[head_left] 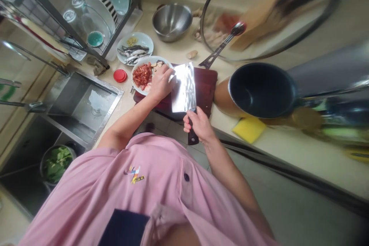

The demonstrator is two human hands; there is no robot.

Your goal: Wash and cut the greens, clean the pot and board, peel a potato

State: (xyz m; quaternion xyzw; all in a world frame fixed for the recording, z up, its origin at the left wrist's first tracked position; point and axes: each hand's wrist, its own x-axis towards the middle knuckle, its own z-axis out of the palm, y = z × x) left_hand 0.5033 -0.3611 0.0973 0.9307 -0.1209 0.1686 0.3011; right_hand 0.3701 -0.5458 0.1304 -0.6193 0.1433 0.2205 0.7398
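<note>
My right hand (200, 125) is closed round the dark handle of a broad steel cleaver (183, 88), whose flat blade lies over a dark red cutting board (206, 84). My left hand (161, 82) rests with curled fingers at the blade's left edge, beside a white plate (137, 84) of chopped red meat and other pieces. What the left fingers touch is hidden under them.
A plate of small fish (135, 50), a steel bowl (172, 21), a red lid (120, 75) and a ladle (221, 46) lie behind the board. A dark pot (261, 90) and yellow sponge (249, 128) sit to the right. A sink (83, 103) and dish rack (95, 11) are on the left.
</note>
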